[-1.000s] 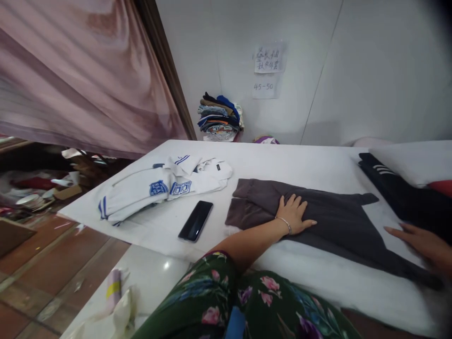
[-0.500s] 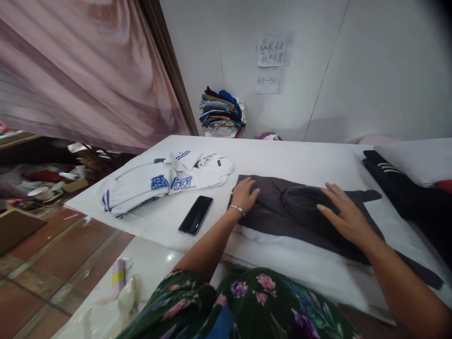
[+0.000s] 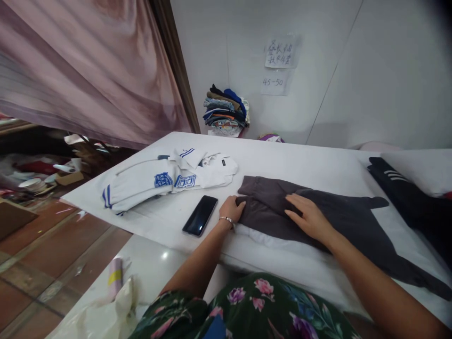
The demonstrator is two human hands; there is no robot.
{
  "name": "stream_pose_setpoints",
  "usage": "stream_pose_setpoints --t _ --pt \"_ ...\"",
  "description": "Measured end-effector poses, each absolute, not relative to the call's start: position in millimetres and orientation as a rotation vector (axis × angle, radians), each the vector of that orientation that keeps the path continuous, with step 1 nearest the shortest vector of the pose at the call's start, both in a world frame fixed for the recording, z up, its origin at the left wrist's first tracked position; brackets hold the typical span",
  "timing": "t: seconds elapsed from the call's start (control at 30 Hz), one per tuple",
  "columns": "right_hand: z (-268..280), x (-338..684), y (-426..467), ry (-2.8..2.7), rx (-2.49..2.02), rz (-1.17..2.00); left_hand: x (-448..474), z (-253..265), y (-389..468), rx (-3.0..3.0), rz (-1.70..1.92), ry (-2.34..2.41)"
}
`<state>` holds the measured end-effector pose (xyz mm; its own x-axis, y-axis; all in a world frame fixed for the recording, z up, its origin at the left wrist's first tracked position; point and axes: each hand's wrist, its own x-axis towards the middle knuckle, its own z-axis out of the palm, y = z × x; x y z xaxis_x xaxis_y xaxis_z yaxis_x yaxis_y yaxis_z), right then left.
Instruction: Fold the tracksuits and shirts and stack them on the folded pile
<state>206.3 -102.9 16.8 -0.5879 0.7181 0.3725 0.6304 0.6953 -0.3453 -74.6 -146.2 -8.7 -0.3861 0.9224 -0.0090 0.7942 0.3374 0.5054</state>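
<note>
A dark grey long-sleeved top [image 3: 339, 212] lies spread on the white table in front of me, its hem to the left and its sleeves stretching out to the right. My left hand [image 3: 232, 210], with a bracelet at the wrist, is closed on the near corner of the hem. Flat on the body of the top rests my right hand [image 3: 309, 217], fingers stretched out. Left of the top lies a black phone [image 3: 200, 215]. Beyond the phone is a white garment [image 3: 141, 186] with blue stripes and badges.
Black clothing with white stripes [image 3: 406, 193] lies at the right of the white table [image 3: 300, 160]. A stack of folded clothes [image 3: 226, 110] stands by the wall. Plastic bags [image 3: 102, 315] and a pink roll [image 3: 115, 278] are at the lower left. A pink curtain [image 3: 106, 61] hangs at the left.
My left hand has slid toward me to the hem's near corner and closed there. My right hand has moved left across the top. The hem area is now somewhat rumpled.
</note>
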Motion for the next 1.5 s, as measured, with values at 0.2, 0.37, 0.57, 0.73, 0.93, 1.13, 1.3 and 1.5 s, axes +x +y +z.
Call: stream_pose_setpoints --t 0.2,0.37,0.57,0.73,0.93,1.13,1.3,1.5 --pt "9.9 102.3 -73.1 -2.462 -0.992 0.416 -74.1 -15.9 -149.8 1.438 0.828 2.291" --pt "-4.7 73.6 -42.2 -2.386 -1.085 0.602 -74.0 -19.5 -158.3 1.755 1.244 2.015" --pt "-9.0 95.1 -20.4 -2.002 -1.192 0.789 -72.3 -16.5 -164.2 2.009 1.188 1.866" --pt "0.6 112.4 -24.7 -1.668 -1.066 1.074 -74.6 -18.2 -160.1 1.941 1.240 1.814" --pt "5.5 108.6 -31.9 -1.805 -1.036 0.961 -86.7 -24.4 -143.1 1.392 1.142 1.935" --pt "1.1 89.5 -39.6 -1.986 -1.029 0.556 -85.3 -24.3 -140.4 1.405 1.204 1.877" --pt "0.9 85.4 -50.5 -2.042 -0.918 0.385 -78.4 -18.9 -151.8 1.579 1.262 1.774" --pt "-4.1 89.0 -44.9 -2.370 -1.021 0.261 -76.5 -16.2 -161.0 1.800 1.231 1.732"
